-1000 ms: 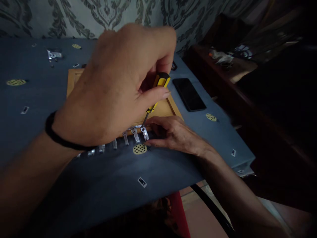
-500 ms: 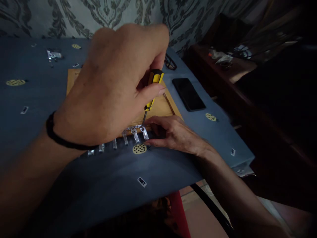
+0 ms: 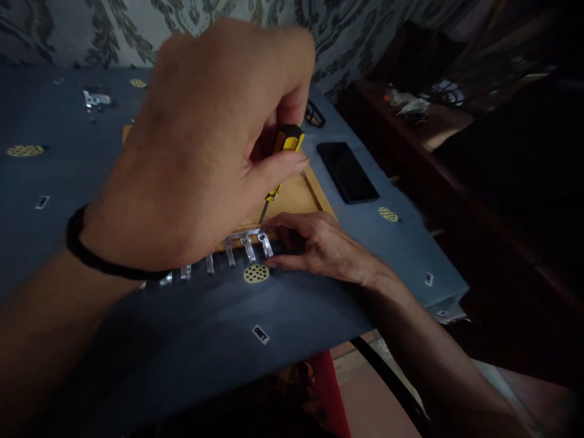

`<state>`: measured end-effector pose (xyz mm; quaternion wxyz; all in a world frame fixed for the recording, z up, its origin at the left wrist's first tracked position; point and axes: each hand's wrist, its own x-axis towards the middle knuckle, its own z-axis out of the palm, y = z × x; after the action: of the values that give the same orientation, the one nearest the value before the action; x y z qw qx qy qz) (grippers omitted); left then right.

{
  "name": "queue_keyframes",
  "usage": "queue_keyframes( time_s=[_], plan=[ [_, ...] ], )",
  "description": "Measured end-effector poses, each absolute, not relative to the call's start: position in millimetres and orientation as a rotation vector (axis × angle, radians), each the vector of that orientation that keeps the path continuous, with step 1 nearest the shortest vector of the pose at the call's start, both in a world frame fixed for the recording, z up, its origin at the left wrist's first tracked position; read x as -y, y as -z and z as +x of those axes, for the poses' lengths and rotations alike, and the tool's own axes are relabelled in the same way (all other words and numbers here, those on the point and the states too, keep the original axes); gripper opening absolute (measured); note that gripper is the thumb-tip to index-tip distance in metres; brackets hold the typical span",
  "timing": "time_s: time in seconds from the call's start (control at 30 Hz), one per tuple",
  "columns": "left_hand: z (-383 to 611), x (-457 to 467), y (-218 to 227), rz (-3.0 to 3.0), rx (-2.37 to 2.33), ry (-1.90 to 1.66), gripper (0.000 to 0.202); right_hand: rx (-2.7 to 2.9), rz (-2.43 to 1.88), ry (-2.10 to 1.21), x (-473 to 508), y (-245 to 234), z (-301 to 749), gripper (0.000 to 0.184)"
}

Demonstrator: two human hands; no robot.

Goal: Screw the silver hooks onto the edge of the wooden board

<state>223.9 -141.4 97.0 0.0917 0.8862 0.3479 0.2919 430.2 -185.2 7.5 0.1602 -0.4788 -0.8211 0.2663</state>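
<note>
A screwdriver (image 3: pixel 288 140) with a yellow and black handle is gripped in my left hand (image 3: pixel 201 146), tilted, its shaft pointing down. Its tip stands just above the rightmost metal hook (image 3: pixel 265 242). That hook ends a row of several shiny metal hooks along the near edge of a wooden board (image 3: pixel 296 198). My right hand (image 3: pixel 319 246) is at the row's right end, forefinger at the top of the last hook and thumb by its lower end. My left hand and wrist cover much of the board.
On the blue patterned tablecloth (image 3: pixel 296 316), a black phone (image 3: pixel 347 172) lies right of the board. Behind it is a dark looped object (image 3: pixel 314 114). Small metal parts (image 3: pixel 97 99) lie at the far left. A dark wooden piece of furniture (image 3: pixel 410 152) stands at the right.
My left hand has risen slightly, lifting the screwdriver tip from the last hook's top to a little above and behind it. My right hand has stayed in place.
</note>
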Motion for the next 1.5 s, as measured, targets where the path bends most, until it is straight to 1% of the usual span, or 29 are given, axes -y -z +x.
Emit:
queue_keyframes(
  time_s=[0.27, 0.47, 0.63, 0.97, 1.23, 1.5],
  plan=[
    [225.2, 141.1, -98.0, 2.672, -1.056, -0.859, 0.02, 2.348, -1.384, -0.767, 184.9, -7.2, 429.9, 0.044],
    [222.6, 140.6, -96.9, 2.642, -1.043, -0.876, 0.014, 2.336, -1.395, -0.802, 183.8, -7.4, 429.6, 0.044],
    [223.8, 141.1, -95.6, 2.652, -1.028, -0.873, 0.017, 2.333, -1.402, -0.813, 183.7, -8.8, 428.8, 0.04],
    [223.8, 140.4, -97.0, 2.691, -1.049, -0.834, 0.02, 2.331, -1.382, -0.786, 184.5, -7.4, 429.6, 0.041],
    [224.2, 142.8, -101.5, 2.766, -1.005, -0.819, 0.014, 2.35, -1.359, -0.763, 182.2, -7.3, 429.5, 0.04],
    [221.2, 140.4, -97.0, 2.779, -1.069, -0.833, 0.018, 2.337, -1.378, -0.758, 183.5, -5.2, 430.2, 0.042]
  ],
)
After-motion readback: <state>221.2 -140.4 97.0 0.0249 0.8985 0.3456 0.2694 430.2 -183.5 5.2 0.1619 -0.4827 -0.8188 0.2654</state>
